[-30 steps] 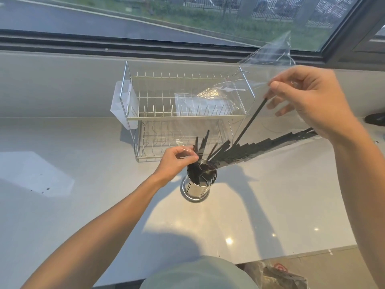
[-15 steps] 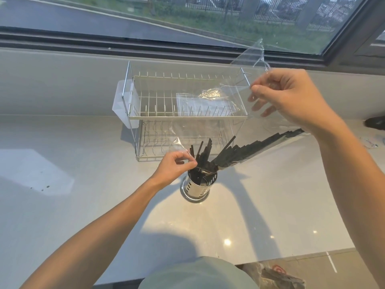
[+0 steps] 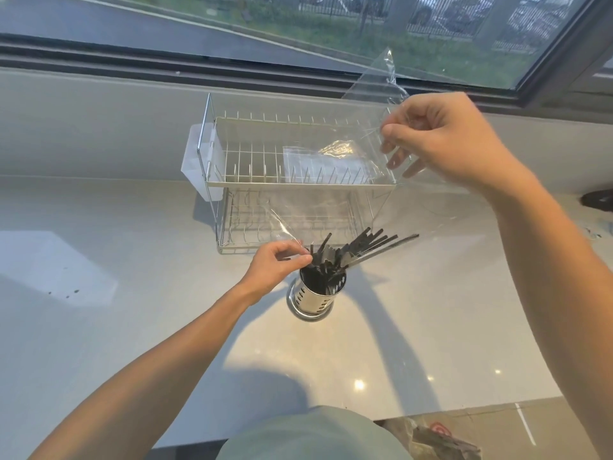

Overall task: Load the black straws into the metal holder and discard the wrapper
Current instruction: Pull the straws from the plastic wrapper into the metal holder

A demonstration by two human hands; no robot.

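Observation:
A perforated metal holder stands on the white counter, in front of a wire rack. Several black straws fan out of it, leaning up and to the right. A clear plastic wrapper stretches from the holder's mouth up to the right. My left hand pinches the wrapper's lower edge just left of the holder's rim. Raised over the rack's right end, my right hand pinches the wrapper's upper end, finger and thumb together.
A two-tier wire dish rack with a white side cup stands against the back wall, a clear bag lying in its top tier. A dark object sits at the far right counter edge. A crumpled bag lies on the floor below.
The straws have slid further down into the holder, so less of them sticks out. My right hand has drawn the wrapper's top leftward. My left hand has stayed at the rim.

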